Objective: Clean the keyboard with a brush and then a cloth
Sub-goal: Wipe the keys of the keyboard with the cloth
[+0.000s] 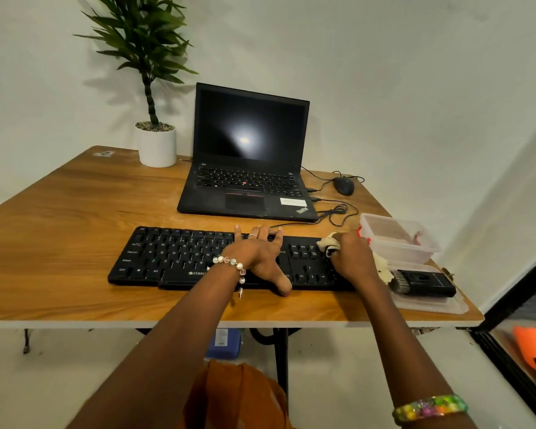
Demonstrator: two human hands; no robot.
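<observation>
The wooden bench stands against a white wall and carries every item; its front edge runs across the lower part of the view. An open black laptop sits at the rear centre with a dark screen; a potted plant in a white pot stands just left of it; a black wired mouse lies to its right, with cables looping toward the laptop side.

The black keyboard lies flat near the front edge, parallel to it; the person's two forearms reach over that edge to it. The left hand rests on the centre-right key area, fingers straight and spread toward the rear edge, thumb at the front edge; this grip is flat and holds nothing; a beaded bracelet circles the wrist. The right hand is over the number-pad end, fingers curled round a cream cloth; the cloth touches the keys there, and part of it shows behind the hand.

A clear plastic container stands just right of the keyboard; its flat lid lies in front of it; the black brush rests on that lid, bristles toward the keyboard, apart from both hands.
</observation>
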